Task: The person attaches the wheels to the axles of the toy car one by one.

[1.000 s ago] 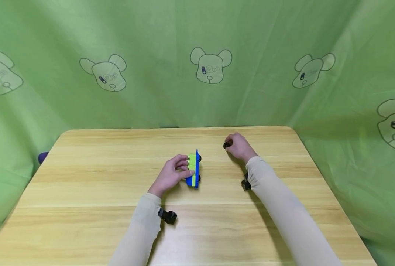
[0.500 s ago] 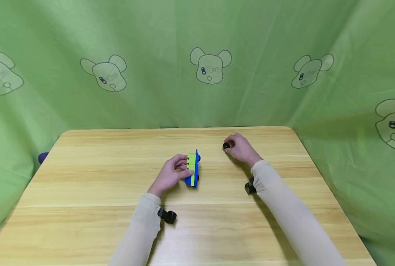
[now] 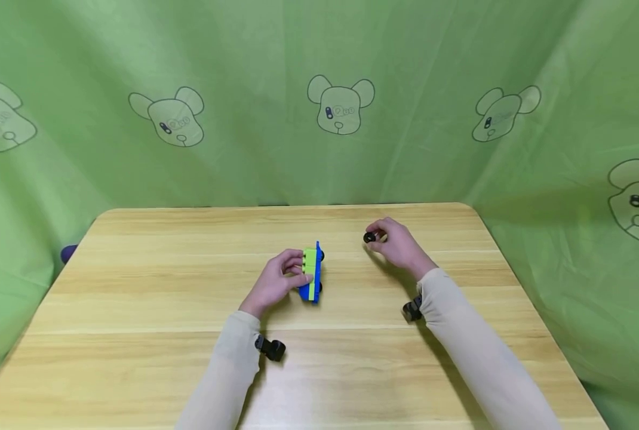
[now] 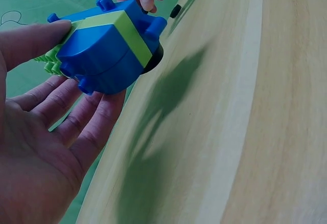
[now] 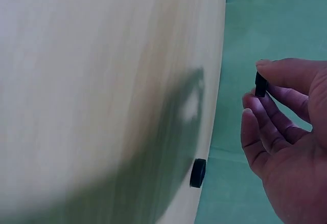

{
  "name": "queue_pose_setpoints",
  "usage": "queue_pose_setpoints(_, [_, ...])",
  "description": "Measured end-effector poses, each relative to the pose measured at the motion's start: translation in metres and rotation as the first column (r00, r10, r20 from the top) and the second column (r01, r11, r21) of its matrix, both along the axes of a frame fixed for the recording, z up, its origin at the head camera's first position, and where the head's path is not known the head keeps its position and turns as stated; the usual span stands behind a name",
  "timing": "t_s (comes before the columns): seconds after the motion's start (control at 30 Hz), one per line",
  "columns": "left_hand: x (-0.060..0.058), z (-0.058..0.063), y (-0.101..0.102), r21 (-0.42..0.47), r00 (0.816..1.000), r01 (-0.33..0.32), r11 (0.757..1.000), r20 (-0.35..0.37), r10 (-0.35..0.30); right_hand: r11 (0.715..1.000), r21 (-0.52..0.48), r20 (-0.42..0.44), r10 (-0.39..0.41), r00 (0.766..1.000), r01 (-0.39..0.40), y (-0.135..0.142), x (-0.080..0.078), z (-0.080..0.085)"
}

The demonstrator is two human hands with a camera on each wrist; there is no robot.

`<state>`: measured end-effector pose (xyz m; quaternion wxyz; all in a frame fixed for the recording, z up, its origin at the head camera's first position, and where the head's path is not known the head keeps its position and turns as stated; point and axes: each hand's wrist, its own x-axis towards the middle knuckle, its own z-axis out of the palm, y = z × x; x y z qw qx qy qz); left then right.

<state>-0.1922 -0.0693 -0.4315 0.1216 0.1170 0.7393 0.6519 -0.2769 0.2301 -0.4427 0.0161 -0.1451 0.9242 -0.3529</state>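
My left hand (image 3: 277,280) grips a toy car (image 3: 311,275) built of blue and lime-green blocks, thumb on one side and fingers on the other. The car is tipped so its black wheels face right, and in the left wrist view its blue end (image 4: 97,55) faces the camera above the table. Farther right, my right hand (image 3: 397,243) pinches a small black wheel (image 5: 261,84) between thumb and fingers, in the air. A second black wheel (image 5: 197,173) stands on the tabletop beneath it, hidden behind the hand in the head view.
The wooden table (image 3: 190,370) has its far edge close beyond both hands. Green cloth (image 3: 255,119) printed with bear heads hangs behind and at the sides. Black cameras (image 3: 271,349) sit on both wrists. Something purple (image 3: 68,254) shows past the left edge.
My right hand has drawn slightly right and toward me, and the wheel in it has turned to show its face. The left hand and car have hardly moved.
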Motion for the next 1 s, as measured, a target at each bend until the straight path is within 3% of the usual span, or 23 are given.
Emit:
queue_pose_setpoints(0.2, [-0.014,-0.024,0.0,0.022,1.0,-0.013,1.0,-0.017,0.013,0.999,0.006,-0.021,0.032,0.999,-0.032,-0.002,0.007,0.007])
queue_pose_setpoints(0.3, [-0.016,-0.029,0.001,0.039,0.999,-0.035,0.999,-0.037,0.037,0.999,0.004,-0.039,0.039,0.998,-0.038,-0.004,0.012,0.012])
queue_pose_setpoints(0.83, [-0.017,-0.032,0.0,0.03,0.995,-0.077,0.997,-0.054,0.078,0.997,0.003,-0.14,0.072,0.988,-0.072,-0.016,0.035,0.028])
queue_pose_setpoints(1.0, [-0.013,-0.022,0.001,0.034,0.998,-0.053,0.998,-0.029,0.054,0.996,0.021,-0.163,0.085,0.983,-0.083,-0.018,0.04,0.031])
